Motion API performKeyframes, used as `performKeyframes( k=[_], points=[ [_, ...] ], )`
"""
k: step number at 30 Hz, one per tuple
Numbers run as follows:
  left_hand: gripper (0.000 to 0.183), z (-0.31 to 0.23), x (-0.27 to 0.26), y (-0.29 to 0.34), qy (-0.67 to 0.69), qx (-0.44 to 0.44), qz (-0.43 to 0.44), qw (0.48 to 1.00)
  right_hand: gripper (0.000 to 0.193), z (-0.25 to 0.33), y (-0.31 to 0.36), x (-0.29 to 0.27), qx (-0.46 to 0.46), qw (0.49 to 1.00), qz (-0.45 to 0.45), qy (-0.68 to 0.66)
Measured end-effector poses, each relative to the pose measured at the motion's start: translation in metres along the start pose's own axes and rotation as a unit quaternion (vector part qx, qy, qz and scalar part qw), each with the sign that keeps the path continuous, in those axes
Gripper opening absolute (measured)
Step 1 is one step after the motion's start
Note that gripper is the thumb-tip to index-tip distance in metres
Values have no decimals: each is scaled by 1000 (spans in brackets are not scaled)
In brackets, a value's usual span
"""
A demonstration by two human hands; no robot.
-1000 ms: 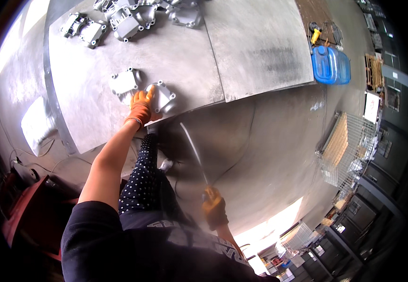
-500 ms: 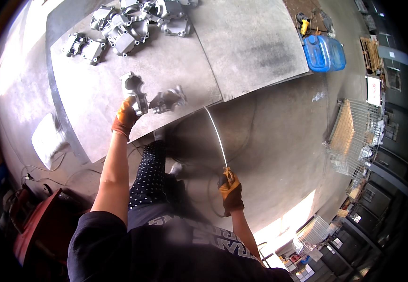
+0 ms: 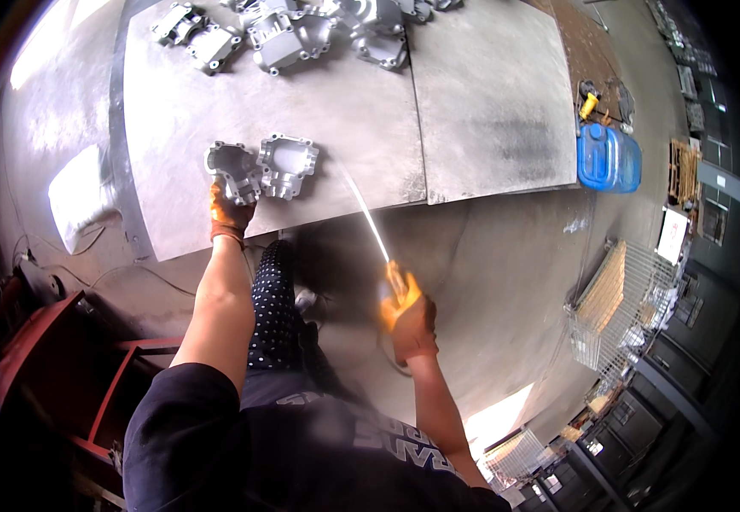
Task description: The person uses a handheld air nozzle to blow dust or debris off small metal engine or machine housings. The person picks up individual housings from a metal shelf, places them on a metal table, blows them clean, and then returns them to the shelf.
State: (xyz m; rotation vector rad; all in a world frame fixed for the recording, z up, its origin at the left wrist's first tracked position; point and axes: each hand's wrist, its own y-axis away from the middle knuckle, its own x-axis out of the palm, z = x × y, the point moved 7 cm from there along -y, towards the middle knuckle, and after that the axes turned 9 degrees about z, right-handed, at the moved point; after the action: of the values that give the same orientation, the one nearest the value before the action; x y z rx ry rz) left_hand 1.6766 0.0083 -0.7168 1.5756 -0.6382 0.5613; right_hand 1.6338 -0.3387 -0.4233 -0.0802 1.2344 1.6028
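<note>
Two silvery cast metal housings lie side by side near the front edge of the metal-topped table. My left hand, in an orange and brown work glove, is closed on the near end of the left housing. The right housing sits against it, its hollow side facing up. My right hand, gloved alike and slightly blurred, grips what looks like an air blow gun with a long thin tube. The tube's tip hangs just right of the right housing, apart from it. My fingers hide most of the handle.
Several more castings are heaped at the table's far side. A blue jerrycan stands off the right corner, with a yellow-handled tool behind it. Wire mesh crates stand farther right; a red metal frame is at lower left.
The right housing, tilted and blurred before, now lies flat beside the left one. My right hand has moved up, bringing the tube over the table. The view has shifted.
</note>
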Motion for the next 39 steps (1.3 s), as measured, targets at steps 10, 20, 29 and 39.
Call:
performKeyframes(
  k=[10,20,29,39],
  points=[
    [76,-8,-70,36,-23,16,-115,993,27,55,-36,47,-57,965,24,256],
    [47,-35,-146,136,-288,-161,-82,941,27,24,-14,69,-56,954,-8,295],
    [20,-58,-197,289,-936,-141,53,319,35,24,7,89,-62,934,12,353],
    [29,-57,-288,364,-671,-68,-171,718,41,57,18,116,-107,944,9,312]
  ],
)
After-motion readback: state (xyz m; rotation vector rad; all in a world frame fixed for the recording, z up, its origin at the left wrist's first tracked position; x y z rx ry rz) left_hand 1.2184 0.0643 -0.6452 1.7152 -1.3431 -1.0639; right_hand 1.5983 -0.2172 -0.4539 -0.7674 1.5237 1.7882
